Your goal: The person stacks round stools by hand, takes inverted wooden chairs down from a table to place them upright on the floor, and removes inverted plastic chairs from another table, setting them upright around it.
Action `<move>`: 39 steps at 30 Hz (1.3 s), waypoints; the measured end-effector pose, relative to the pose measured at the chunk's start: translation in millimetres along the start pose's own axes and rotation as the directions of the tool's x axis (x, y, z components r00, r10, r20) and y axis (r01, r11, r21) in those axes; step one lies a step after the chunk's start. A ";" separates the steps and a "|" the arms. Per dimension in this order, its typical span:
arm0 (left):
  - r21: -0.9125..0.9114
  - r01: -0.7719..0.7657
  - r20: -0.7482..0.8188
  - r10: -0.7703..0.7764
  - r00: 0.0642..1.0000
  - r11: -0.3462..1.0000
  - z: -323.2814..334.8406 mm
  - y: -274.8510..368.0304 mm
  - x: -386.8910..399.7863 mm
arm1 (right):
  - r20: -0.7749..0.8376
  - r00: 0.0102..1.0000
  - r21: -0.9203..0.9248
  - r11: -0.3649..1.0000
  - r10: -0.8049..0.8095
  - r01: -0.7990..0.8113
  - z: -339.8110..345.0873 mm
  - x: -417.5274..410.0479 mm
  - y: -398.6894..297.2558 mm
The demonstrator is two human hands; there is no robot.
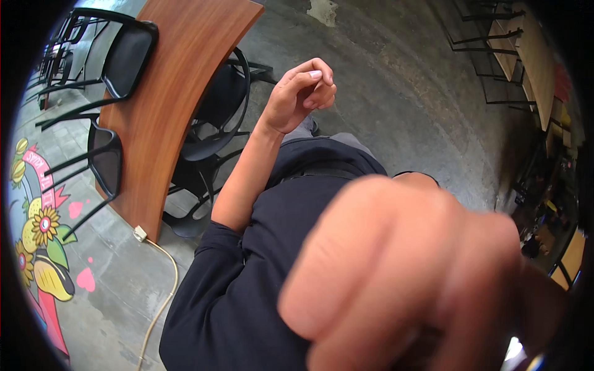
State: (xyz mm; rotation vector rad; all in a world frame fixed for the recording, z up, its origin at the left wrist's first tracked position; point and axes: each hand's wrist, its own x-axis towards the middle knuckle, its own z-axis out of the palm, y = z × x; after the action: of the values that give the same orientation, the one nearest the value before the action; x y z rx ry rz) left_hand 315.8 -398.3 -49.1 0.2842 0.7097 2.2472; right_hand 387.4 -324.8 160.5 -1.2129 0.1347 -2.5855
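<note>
Above my lap, my left hand (pixel 304 92) is raised with its fingers loosely curled and the thumb near the index finger; no object shows in it. My right hand (pixel 399 273) is very close to the camera, large and blurred, with its fingers bent. Its palm and fingertips are hidden, so whether it holds anything cannot be told. Behind the two hands is my dark shirt (pixel 278 218) with a short sleeve. A wooden table (pixel 171 92) with a reddish-brown top stands to the left of my left hand, apart from it.
Black chairs (pixel 130 55) stand on the table's far side, others (pixel 222 102) on the near side. A cream cable (pixel 171 278) with a socket block (pixel 139 233) runs along the concrete floor (pixel 394 106). A painted mural (pixel 41 227) is at left, light wooden tables (pixel 533 60) at right.
</note>
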 end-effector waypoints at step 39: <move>0.230 0.065 -0.046 -0.056 0.997 0.971 -47.6 90.7 324.4 | 0.526 0.818 0.349 0.818 0.232 -0.457 -268.2 169.1 -205.0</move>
State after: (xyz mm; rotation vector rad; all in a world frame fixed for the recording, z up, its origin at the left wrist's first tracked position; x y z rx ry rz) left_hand 17.2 -235.5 -40.8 0.3270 0.9916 2.1185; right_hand 35.7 -187.4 154.4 -1.4069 -0.3127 -1.7954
